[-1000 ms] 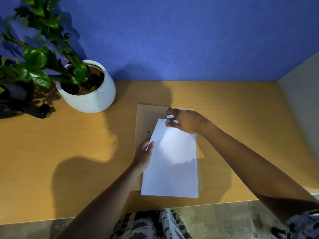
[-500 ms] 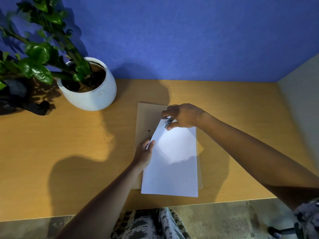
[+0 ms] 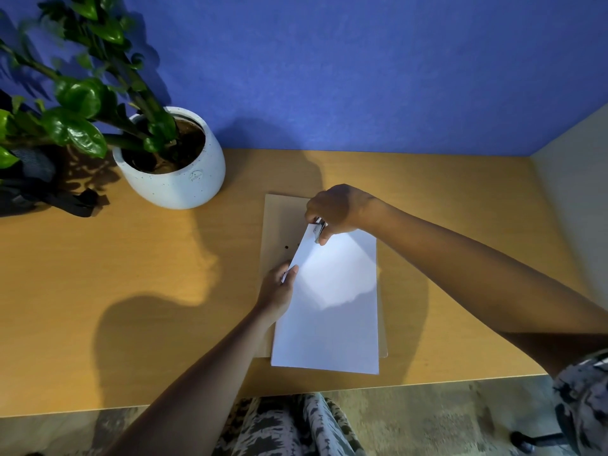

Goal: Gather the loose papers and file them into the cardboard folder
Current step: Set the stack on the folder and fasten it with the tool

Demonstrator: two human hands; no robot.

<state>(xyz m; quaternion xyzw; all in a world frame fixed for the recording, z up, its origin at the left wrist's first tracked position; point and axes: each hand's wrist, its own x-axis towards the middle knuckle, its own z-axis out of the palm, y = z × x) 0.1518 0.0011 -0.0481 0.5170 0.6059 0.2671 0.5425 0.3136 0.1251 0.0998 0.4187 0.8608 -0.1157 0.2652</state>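
A stack of white papers [image 3: 332,311] lies on a tan cardboard folder [image 3: 279,218] on the wooden desk. The folder shows two small punched holes near its left edge. My left hand [image 3: 276,291] pinches the papers' left edge and lifts it slightly. At the top left corner of the papers, my right hand [image 3: 342,205] grips a small silver and black metal tool [image 3: 318,229], clamped over that corner. What kind of tool it is cannot be told.
A white speckled pot with a green plant [image 3: 177,182] stands at the back left, beside a black bag [image 3: 29,189]. A blue wall runs along the back and a pale side panel [image 3: 575,192] closes the right. The desk's front edge [image 3: 427,383] is just below the papers.
My right hand has slid the metal tool left along the papers' top edge to the corner. The left edge of the papers is raised a little more. My left hand stays put.
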